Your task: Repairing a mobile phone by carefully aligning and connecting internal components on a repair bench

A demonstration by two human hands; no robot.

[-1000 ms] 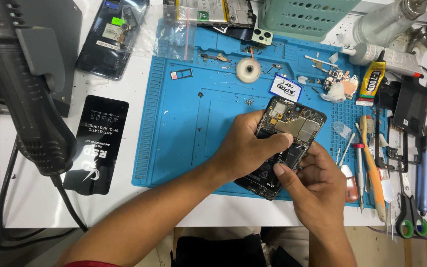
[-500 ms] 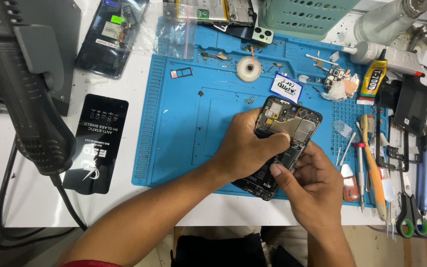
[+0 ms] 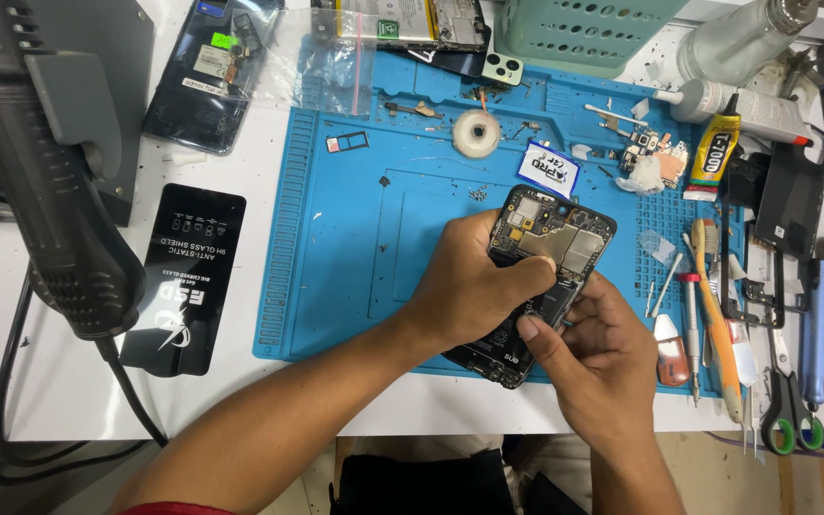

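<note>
An opened phone (image 3: pixel 553 250), its back cover off and its circuit boards and metal shields bare, lies tilted over the right part of a blue work mat (image 3: pixel 364 248) on a white desk (image 3: pixel 40 391), with its top end pointing up and to the right and its lower end near the mat's front edge. The left hand (image 3: pixel 474 277) lies across the middle of the phone with its grip closed on the body, the thumb pressed down on the exposed parts beside the boards. The right hand (image 3: pixel 595 355) comes in from below right and is closed on the phone's lower right edge, its thumb tip resting on the phone's inside just under the left thumb; whether anything small sits between the fingertips cannot be made out. Near the phone's top end a small white and blue card (image 3: pixel 547 169) lies on the mat, and further up a white roll of tape (image 3: pixel 476 133) stands flat. To the right of the phone a row of hand tools lies side by side, among them an orange-handled tool (image 3: pixel 717 315) and scissors with green handles (image 3: pixel 792 420). A yellow and black glue tube (image 3: pixel 714 155) lies beyond them near the mat's upper right corner. On the left, off the mat, a black flat package (image 3: pixel 188 277) lies on the desk, and a dark hot-air handle (image 3: pixel 50 172) with its cable fills the near left corner. A pale green basket (image 3: pixel 584 33) stands at the top.
</note>
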